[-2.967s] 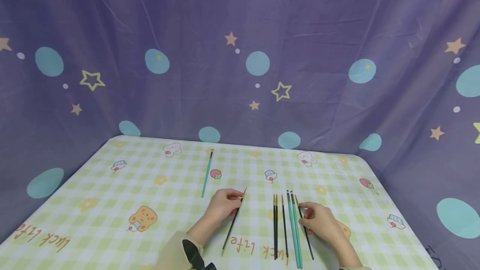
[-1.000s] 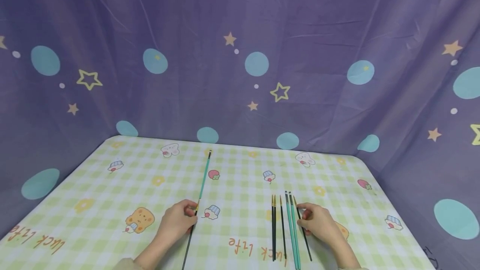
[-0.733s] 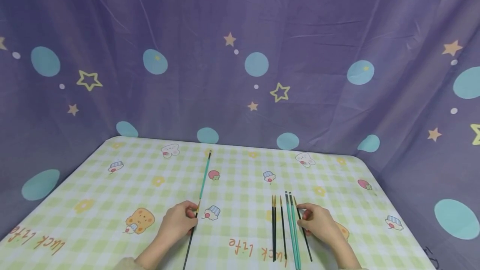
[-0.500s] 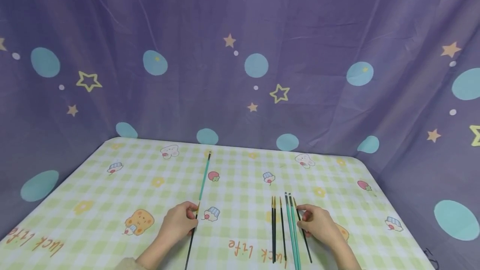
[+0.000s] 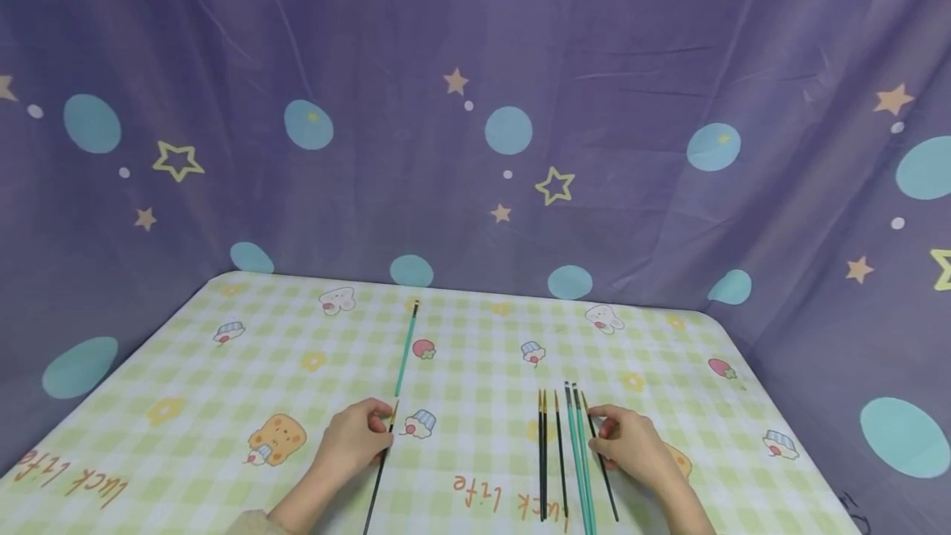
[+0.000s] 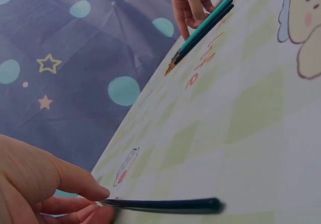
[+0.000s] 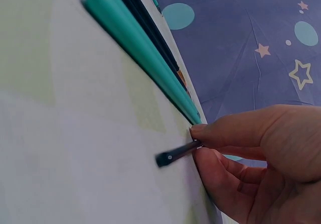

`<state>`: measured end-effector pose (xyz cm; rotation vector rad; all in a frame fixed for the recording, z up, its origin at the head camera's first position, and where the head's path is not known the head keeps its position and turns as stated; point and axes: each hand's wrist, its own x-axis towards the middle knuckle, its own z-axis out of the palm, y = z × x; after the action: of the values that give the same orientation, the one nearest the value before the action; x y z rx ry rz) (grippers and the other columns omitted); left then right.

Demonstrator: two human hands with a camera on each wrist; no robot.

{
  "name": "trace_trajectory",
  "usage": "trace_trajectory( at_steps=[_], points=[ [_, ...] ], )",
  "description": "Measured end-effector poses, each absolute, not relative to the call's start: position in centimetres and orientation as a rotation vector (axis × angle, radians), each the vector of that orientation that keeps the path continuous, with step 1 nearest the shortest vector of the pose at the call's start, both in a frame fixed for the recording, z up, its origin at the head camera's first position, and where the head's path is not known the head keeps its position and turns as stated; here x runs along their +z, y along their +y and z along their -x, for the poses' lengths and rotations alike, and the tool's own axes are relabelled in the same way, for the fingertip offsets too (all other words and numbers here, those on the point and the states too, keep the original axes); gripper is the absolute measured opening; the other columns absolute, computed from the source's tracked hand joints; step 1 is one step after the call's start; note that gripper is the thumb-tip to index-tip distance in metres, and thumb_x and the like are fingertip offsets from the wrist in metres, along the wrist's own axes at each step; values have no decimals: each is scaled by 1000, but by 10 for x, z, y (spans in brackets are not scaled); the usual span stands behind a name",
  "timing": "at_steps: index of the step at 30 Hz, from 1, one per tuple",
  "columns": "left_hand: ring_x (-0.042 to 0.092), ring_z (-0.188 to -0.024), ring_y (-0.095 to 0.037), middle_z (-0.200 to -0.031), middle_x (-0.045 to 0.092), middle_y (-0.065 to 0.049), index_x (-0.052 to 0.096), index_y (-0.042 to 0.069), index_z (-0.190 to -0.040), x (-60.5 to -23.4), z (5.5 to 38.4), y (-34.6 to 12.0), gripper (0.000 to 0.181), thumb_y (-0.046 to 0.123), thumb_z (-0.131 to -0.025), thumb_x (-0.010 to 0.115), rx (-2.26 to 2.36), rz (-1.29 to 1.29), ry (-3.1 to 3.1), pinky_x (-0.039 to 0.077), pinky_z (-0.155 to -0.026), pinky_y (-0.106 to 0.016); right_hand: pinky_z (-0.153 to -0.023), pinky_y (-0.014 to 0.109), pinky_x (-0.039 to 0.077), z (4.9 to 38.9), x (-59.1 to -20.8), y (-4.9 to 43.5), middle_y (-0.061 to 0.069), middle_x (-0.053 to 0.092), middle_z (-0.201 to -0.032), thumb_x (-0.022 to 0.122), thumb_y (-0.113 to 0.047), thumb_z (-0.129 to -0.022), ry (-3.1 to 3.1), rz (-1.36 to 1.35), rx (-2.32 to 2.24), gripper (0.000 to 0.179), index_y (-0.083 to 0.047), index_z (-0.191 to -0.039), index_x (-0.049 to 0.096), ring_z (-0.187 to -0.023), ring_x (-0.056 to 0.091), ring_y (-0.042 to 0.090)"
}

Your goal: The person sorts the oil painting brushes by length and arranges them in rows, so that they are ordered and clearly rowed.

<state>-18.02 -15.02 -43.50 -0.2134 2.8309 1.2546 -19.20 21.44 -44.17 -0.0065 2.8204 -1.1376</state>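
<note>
My left hand [image 5: 355,436] pinches a black paintbrush [image 5: 377,481] near its golden ferrule, its bristle tip just below the end of a teal paintbrush [image 5: 406,353]. In the left wrist view the black handle juts out from between thumb and fingers. Over on the right, my right hand [image 5: 627,440] pinches another black paintbrush [image 5: 607,487] near its ferrule. Beside it lie two teal brushes [image 5: 581,456], then a single black brush [image 5: 560,461] and a close pair of black brushes [image 5: 543,461]. The right wrist view has the held brush's handle end towards the camera.
A green-and-white checked cloth [image 5: 475,403] with printed cakes, bunnies and lettering covers the table. Behind the table hangs a purple curtain [image 5: 416,205] with stars and blue dots, folding round both sides.
My left hand has carried its black brush leftward from near the middle to below the lone teal brush. A small gap now shows between their ends. My right hand stays put.
</note>
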Motion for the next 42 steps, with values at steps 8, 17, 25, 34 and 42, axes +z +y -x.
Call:
trace_trajectory(
  at_steps=[8,17,25,34,42],
  points=[
    [52,-50,-9,-71,56,0,63,2,-100,-425,184,-143,28,5,-72,65,1278,144,2902,44,-47,-24,-45,26,45,192,-443,213,0,53,-69,70,-5,-72,2822,-28,-1142,44,-4,-116,59,-45,53,12],
    [54,-48,-10,-73,56,-3,62,-2,-99,-421,188,-111,26,4,-74,63,1446,-18,2846,44,-45,-24,-44,26,45,193,-440,213,0,53,-69,70,-5,-73,2827,-28,-1133,44,-4,-115,60,-46,53,12],
    [55,-46,-12,-72,57,-3,62,-1,-98,-426,195,-78,24,7,-75,65,1492,-98,2806,45,-44,-25,-45,26,45,193,-441,212,0,53,-69,69,-5,-73,2830,-27,-1131,44,-4,-115,60,-46,53,12],
    [52,-43,-10,-71,56,-1,62,0,-96,-433,195,-39,23,7,-75,66,1491,-157,2777,44,-43,-24,-44,26,45,191,-442,212,0,53,-69,69,-4,-73,2827,-28,-1144,44,-4,-115,60,-46,53,11],
    [50,-41,-8,-68,53,1,62,2,-95,-434,195,-7,22,8,-75,68,1497,-174,2721,42,-41,-22,-44,25,45,190,-440,213,0,53,-69,70,-4,-73,2833,-24,-1154,44,-4,-115,60,-45,53,12]
  ],
)
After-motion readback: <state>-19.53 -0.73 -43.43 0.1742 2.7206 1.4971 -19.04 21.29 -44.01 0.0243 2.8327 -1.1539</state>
